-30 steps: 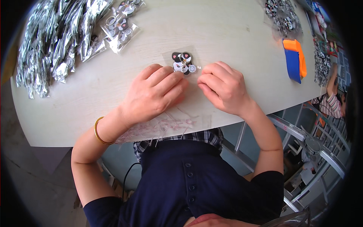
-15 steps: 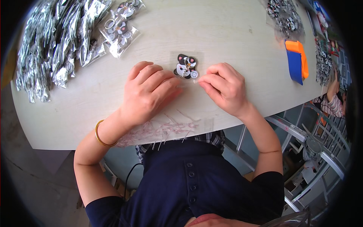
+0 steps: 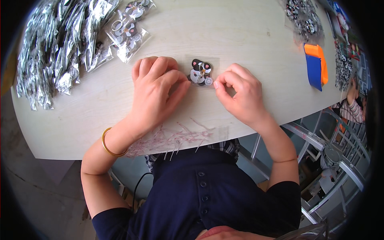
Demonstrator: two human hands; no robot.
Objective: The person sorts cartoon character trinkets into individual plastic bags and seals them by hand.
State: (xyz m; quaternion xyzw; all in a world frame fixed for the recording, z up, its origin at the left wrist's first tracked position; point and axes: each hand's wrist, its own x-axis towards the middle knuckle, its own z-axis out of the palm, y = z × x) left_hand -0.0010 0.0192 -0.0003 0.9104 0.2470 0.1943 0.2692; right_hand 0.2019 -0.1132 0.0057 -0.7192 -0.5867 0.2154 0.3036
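A small clear plastic bag (image 3: 215,63) is stretched between my two hands, above the table's near half. Inside it lies a black-and-white panda keychain (image 3: 196,76) with a metal ring and a small round clear piece. My left hand (image 3: 158,86) pinches the bag's left edge between thumb and forefinger, its other fingers curled. At the lower right corner of the bag, the thumb and forefinger of my right hand (image 3: 241,90) are pressed together on it. The exact grip of the left fingertips is partly hidden.
Bagged keychains (image 3: 130,34) lie beside a big heap of shiny clear packets (image 3: 56,52) at far left. More keychains (image 3: 306,22) and a blue-and-orange holder (image 3: 315,66) sit at right. Thin pinkish plastic strips (image 3: 172,138) lie along the table's front edge. A person's striped sleeve (image 3: 352,111) shows at far right.
The bag with the keychain has shifted slightly right and tilted. My left fingers have bent more, their thumb and forefinger now at the bag's edge. My right hand moved slightly right.
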